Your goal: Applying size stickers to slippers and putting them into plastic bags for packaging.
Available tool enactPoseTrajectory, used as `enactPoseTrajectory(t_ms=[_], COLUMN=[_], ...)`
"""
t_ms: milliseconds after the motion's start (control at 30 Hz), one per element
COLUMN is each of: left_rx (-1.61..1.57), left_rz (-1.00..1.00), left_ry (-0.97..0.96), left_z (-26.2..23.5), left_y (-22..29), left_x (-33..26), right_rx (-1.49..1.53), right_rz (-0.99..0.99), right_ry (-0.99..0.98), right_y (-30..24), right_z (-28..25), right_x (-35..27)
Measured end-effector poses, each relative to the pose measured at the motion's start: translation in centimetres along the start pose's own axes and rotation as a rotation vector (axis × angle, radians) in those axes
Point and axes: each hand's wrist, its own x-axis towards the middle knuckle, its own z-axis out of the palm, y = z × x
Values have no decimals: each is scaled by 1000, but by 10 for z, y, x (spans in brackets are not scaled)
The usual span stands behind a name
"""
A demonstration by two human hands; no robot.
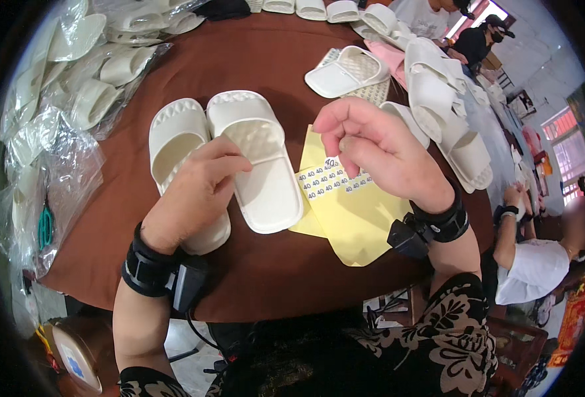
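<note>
A pair of white slide slippers lies side by side before me. My left hand (200, 188) is over the left slipper (177, 142), its curled fingertips reaching the inner edge of the right slipper (266, 192). Its fingers are bent together, and what they hold, if anything, is hidden. My right hand (385, 149) is closed in a pinch on a small round white sticker (331, 161) at its fingertips. Just below it lies a yellow backing sheet (355, 228) with rows of white printed stickers, partly covered by that hand.
Another white slipper (345, 73) rests on a patterned sheet further back. White slippers (431, 99) are piled along the right edge, with plastic-wrapped ones (100, 86) at the left. Teal-handled scissors (45, 226) lie on the plastic. Other people sit to the right. Brown cloth (253, 56) covers the table.
</note>
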Motion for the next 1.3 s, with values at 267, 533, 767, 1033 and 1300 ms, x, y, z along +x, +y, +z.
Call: enactPoseTrajectory(t_ms=[267, 533, 767, 1033, 1300], left_rx=[6, -9, -8, 16, 15], left_rz=[0, -25, -13, -19, -30], left_ry=[29, 15, 13, 15, 0], left_z=[1, 3, 2, 2, 2], left_y=[-2, -4, -2, -1, -1], left_x=[1, 0, 1, 2, 1], right_rx=[-86, -161, -397, -489, -455], right_rz=[157, 184, 132, 20, 68], right_ry=[-148, -76, -60, -35, 120], right_y=[24, 52, 50, 47, 47], right_z=[3, 19, 26, 25, 9], right_x=[-35, -53, -58, -62, -69])
